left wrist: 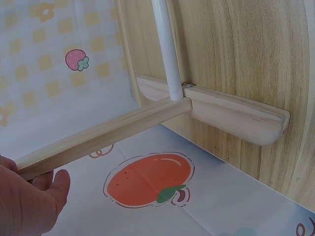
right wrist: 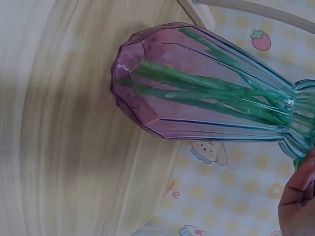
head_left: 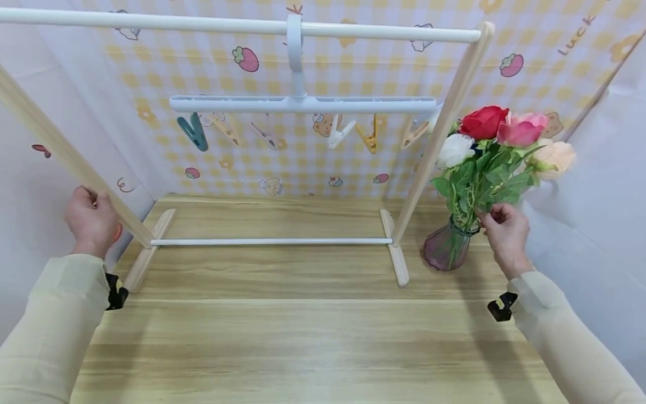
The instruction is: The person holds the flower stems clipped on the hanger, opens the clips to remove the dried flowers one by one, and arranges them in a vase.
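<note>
My left hand (head_left: 93,219) grips the left wooden post (head_left: 113,196) of a clothes rack; in the left wrist view the thumb and fingers lie around the post. On the right, my right hand (head_left: 507,235) pinches a flower stem (right wrist: 297,163) at the mouth of a glass vase (head_left: 444,249). The vase, purple below and bluish at the neck, stands tilted in the head view. Its bouquet carries a red rose (head_left: 483,122), a pink rose (head_left: 522,129), a white rose (head_left: 454,150) and a peach rose (head_left: 555,157). Green stems (right wrist: 197,93) show through the glass.
From the rack's white top bar (head_left: 202,23) hangs a pale blue hanger (head_left: 242,104) with several clips, including a teal clip (head_left: 193,132) and a yellow clip (head_left: 370,136). The rack's lower bar (head_left: 272,242) crosses above the wooden table (head_left: 303,348). A checked cloth (head_left: 303,168) stands behind.
</note>
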Action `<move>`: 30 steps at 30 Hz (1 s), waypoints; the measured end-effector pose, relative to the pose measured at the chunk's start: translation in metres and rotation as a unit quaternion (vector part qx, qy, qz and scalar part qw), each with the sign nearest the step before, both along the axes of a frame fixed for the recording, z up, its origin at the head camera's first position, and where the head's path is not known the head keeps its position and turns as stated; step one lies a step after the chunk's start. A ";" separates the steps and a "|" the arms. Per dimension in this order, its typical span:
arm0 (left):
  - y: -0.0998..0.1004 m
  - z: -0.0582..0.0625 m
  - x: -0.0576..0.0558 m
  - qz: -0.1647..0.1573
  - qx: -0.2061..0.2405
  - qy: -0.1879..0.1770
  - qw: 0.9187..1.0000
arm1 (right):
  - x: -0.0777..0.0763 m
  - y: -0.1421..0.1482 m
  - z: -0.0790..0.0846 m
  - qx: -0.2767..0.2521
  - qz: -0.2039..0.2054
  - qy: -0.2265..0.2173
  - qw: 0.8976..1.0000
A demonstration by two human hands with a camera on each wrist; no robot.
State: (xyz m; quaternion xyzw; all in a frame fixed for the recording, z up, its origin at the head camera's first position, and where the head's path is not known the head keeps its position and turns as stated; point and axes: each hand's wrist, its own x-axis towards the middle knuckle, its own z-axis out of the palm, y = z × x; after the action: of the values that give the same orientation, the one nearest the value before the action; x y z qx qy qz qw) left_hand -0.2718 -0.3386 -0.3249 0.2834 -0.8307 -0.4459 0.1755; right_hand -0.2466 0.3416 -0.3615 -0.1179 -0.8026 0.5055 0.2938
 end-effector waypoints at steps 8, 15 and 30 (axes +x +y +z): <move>0.002 0.001 0.001 0.016 -0.026 0.013 0.999 | 0.004 0.001 -0.004 0.007 0.008 0.010 1.000; 0.004 0.003 0.000 0.006 -0.017 -0.001 1.000 | 0.013 0.003 -0.015 -0.087 0.017 0.009 0.996; 0.001 0.005 0.002 -0.020 0.013 -0.028 0.999 | 0.062 -0.012 -0.045 -0.200 0.032 0.007 0.979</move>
State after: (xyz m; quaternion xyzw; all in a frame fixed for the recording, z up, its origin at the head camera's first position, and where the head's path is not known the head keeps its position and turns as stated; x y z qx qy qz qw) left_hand -0.2698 -0.3376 -0.3195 0.2812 -0.8350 -0.4518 0.1397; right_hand -0.1842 0.3295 -0.4060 -0.1453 -0.6864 0.6659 0.2538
